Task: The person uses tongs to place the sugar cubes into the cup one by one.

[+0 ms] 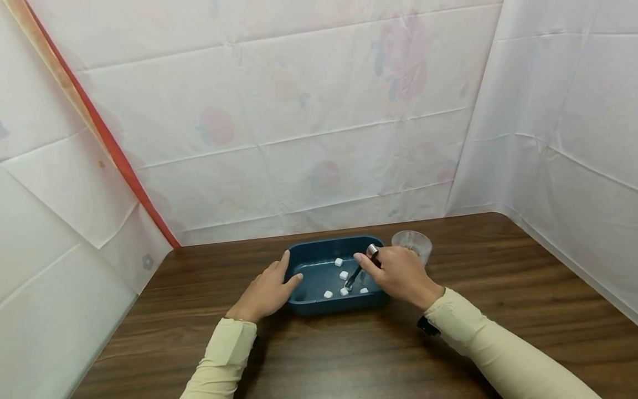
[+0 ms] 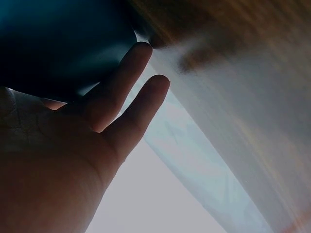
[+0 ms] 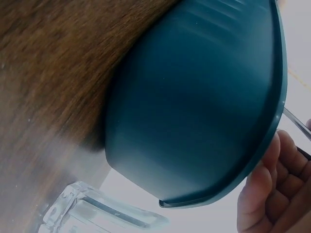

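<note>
A dark blue rectangular tub (image 1: 319, 307) sits on the table with several small white cubes (image 1: 339, 262) inside. My left hand (image 1: 264, 291) rests against its left end, thumb over the rim and fingers straight along the outside. In the left wrist view, two extended fingers (image 2: 121, 104) show beside the tub's wall. Over the tub's right end, my right hand (image 1: 401, 271) grips slim tongs (image 1: 354, 276) with a shiny metal top. The tips point down at a cube near the front wall. The right wrist view shows curled fingers (image 3: 286, 174) beyond the rim.
A clear glass bowl (image 1: 422, 244) stands behind the right hand, close to the tub's right end. The brown wooden table (image 1: 319, 354) meets white patterned sheets (image 1: 309, 122) at the back and both sides.
</note>
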`<action>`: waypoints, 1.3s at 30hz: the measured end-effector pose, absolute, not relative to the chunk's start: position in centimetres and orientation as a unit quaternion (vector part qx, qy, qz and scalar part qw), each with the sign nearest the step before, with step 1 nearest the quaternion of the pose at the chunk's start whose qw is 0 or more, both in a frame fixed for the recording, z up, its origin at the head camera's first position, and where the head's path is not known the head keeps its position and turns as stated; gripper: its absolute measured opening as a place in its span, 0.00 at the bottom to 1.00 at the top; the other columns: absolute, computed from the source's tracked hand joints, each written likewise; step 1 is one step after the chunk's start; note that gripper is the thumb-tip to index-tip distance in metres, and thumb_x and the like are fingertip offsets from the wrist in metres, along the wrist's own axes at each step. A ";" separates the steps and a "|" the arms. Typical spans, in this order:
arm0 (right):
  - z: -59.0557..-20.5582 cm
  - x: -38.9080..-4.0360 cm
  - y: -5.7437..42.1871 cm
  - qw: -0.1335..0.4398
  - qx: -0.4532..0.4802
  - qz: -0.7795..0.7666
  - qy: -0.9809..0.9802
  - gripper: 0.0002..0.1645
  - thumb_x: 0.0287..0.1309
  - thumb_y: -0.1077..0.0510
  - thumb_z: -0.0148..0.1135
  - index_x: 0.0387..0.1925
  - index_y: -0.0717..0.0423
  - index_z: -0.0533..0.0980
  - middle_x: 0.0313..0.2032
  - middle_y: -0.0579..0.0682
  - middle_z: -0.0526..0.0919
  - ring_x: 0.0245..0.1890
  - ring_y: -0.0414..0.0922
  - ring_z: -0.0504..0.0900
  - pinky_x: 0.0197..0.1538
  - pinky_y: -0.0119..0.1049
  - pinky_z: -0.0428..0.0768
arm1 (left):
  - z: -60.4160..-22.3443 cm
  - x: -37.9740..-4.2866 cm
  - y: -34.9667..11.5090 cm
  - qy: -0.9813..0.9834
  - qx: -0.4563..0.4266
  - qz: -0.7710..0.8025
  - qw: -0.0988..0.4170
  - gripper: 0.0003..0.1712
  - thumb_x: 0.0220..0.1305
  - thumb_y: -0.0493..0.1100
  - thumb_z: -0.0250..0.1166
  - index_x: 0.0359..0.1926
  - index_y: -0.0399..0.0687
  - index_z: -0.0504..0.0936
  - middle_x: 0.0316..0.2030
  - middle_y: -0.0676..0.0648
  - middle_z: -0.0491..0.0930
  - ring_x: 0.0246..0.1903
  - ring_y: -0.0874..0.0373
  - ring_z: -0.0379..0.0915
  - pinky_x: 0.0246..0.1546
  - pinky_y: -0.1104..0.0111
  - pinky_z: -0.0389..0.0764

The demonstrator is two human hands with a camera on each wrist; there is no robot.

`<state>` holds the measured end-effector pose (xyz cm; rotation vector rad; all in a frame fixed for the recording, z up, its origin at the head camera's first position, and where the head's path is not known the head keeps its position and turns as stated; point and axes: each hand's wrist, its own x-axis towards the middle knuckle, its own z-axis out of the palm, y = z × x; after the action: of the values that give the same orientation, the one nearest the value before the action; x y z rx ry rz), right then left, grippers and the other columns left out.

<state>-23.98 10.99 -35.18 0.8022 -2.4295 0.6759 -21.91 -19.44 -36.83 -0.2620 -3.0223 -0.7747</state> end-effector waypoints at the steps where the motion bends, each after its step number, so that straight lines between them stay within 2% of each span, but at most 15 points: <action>1: -35.2 -24.0 11.0 0.244 0.294 0.247 -0.891 0.34 0.70 0.39 0.58 0.09 0.43 0.63 0.09 0.36 0.57 0.09 0.35 0.60 0.15 0.31 0.59 | -36.8 -21.9 -19.5 -0.965 -0.083 -0.248 0.005 0.45 0.75 0.58 0.54 0.79 0.41 0.47 0.72 0.34 0.60 0.70 0.39 0.60 0.65 0.43 0.64; 15: -35.3 -24.0 10.8 0.231 0.290 0.243 -0.896 0.35 0.70 0.38 0.57 0.08 0.43 0.62 0.09 0.37 0.56 0.09 0.36 0.58 0.14 0.31 0.56 | -36.6 -22.0 -19.5 -0.965 -0.085 -0.249 0.000 0.45 0.75 0.60 0.53 0.79 0.41 0.48 0.72 0.34 0.60 0.70 0.40 0.60 0.66 0.43 0.64; 23: -35.4 -24.1 10.8 0.229 0.298 0.235 -0.897 0.35 0.71 0.39 0.56 0.08 0.43 0.63 0.09 0.37 0.57 0.09 0.35 0.59 0.14 0.31 0.59 | -36.7 -22.0 -19.5 -0.964 -0.085 -0.250 -0.002 0.45 0.75 0.60 0.53 0.79 0.42 0.47 0.73 0.35 0.60 0.70 0.40 0.60 0.66 0.43 0.64; 39: -35.4 -24.3 11.0 0.253 0.293 0.220 -0.895 0.34 0.70 0.41 0.58 0.09 0.44 0.61 0.09 0.38 0.57 0.10 0.35 0.60 0.15 0.32 0.60 | -36.6 -22.0 -19.5 -0.965 -0.084 -0.249 -0.002 0.45 0.75 0.60 0.53 0.80 0.42 0.47 0.73 0.35 0.60 0.70 0.41 0.60 0.65 0.43 0.65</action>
<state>-24.29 10.99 -35.36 0.7971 -2.4337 0.5975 -22.02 -19.49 -36.60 -0.2640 -3.0353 -0.7840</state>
